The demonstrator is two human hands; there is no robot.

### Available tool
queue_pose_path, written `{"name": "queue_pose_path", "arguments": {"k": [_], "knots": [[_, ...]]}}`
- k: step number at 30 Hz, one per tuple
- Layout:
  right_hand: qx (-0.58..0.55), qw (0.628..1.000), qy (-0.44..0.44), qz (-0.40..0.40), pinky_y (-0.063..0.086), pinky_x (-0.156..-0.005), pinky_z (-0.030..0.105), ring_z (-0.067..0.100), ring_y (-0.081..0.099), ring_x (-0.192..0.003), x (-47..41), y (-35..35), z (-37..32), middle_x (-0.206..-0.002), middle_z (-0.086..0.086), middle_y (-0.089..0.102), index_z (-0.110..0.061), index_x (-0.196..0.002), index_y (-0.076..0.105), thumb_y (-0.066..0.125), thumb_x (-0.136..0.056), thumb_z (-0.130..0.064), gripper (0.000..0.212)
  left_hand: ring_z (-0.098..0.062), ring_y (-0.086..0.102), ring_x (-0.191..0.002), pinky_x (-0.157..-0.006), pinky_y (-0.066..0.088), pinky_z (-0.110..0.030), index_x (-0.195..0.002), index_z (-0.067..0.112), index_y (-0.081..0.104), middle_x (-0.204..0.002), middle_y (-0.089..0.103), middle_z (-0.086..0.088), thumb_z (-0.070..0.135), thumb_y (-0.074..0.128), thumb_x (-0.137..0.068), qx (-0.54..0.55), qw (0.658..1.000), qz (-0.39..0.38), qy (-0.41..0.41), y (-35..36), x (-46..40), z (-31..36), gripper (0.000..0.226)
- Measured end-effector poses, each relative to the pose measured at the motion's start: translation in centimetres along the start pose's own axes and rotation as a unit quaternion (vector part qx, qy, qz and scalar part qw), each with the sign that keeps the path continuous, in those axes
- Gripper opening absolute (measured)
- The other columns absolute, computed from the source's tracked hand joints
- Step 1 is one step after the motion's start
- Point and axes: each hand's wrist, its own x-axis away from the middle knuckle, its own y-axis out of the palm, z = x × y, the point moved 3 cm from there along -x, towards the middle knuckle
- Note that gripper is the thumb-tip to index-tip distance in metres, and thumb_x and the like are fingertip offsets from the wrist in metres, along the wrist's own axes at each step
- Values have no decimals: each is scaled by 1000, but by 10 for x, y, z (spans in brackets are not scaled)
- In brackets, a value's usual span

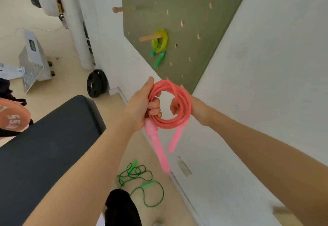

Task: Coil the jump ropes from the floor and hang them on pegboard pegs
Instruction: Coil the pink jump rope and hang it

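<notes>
The pink jump rope (170, 106) is wound into a coil and held up in front of the green pegboard (186, 21). The left hand (142, 106) has its fingers clamped round the coil's left side; the right hand (188, 105) grips the right side. Two pink handles (158, 145) dangle below. A yellow rope (159, 41) hangs on a peg (147, 38). A green rope (142, 181) lies on the floor (71, 83).

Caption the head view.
Both hands, left hand and right hand, hold coiled pink jump rope before pegboard.
</notes>
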Motion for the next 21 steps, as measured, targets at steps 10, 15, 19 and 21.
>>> {"name": "queue_pose_path", "arguments": {"k": [10, 15, 19, 21], "knots": [[-78, 991, 106, 7, 49, -73, 29, 25, 61, -77, -168, 14, -60, -86, 12, 65, -8, -105, 60, 23, -100, -43, 51, -12, 19, -34, -48, 27, -25, -65, 18, 37, -39, 20, 7, 45, 44, -94, -108, 992, 47, 44, -106, -121, 129, 40], [20, 999, -19, 39, 50, -65, 19, 16, 59, -76, -264, 37, -141, -90, 6, 62, -8, -124, 49, 45, -98, -23, 30, -13, 28, -38, -41, 32, -19, -62, 16, 39, -44, 29, 3, 43, 46, -94, -177, 974, 51, 129, -165, -193, 211, 43], [123, 984, -47, 120, 41, -49, 9, -1, 53, -51, -337, 46, -174, -70, 1, 54, -9, -98, 56, 53, -91, -4, 9, -12, 43, -38, -48, 44, -25, -72, 15, 47, -47, 46, 5, 40, 45, -96, -195, 967, 10, 163, -210, -257, 263, 35], [137, 975, -48, 171, 37, -45, 8, -5, 50, -43, -370, 41, -184, -65, -3, 52, -12, -88, 53, 52, -91, -5, 8, -13, 53, -46, -52, 50, -26, -80, 14, 51, -56, 56, 5, 37, 56, -91, -210, 960, -51, 175, -229, -287, 283, 26]]}}
